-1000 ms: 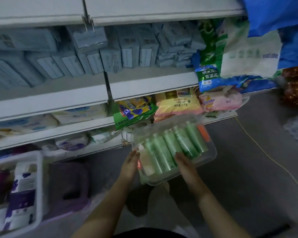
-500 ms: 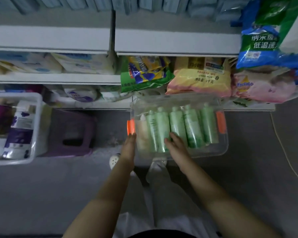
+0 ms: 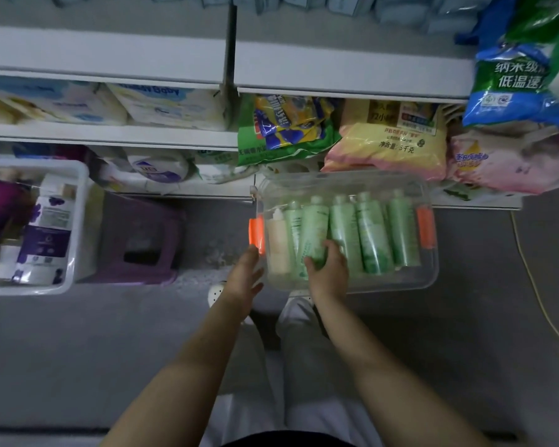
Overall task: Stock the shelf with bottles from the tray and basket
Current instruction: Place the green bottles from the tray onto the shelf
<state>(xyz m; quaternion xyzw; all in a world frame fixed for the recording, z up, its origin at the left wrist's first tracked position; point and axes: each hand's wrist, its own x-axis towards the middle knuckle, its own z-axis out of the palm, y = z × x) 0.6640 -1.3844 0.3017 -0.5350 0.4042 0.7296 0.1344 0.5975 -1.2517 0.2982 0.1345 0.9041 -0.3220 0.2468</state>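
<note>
A clear plastic tray with orange handles sits low in front of the bottom shelf. Several green bottles and one cream bottle lie side by side in it. My right hand reaches into the tray, its fingers curled round the base of one green bottle. My left hand hovers with fingers spread just outside the tray's left orange handle, holding nothing. A white basket at the left holds purple and white bottles.
A purple stool stands between basket and tray. Bagged goods fill the lower shelves behind the tray, and white packs sit to their left. A yellow cord runs along the grey floor at right. My legs are below the tray.
The view has tilted down to the floor. My left hand has come off the tray's left edge and spread open. My right hand has curled round a green bottle.
</note>
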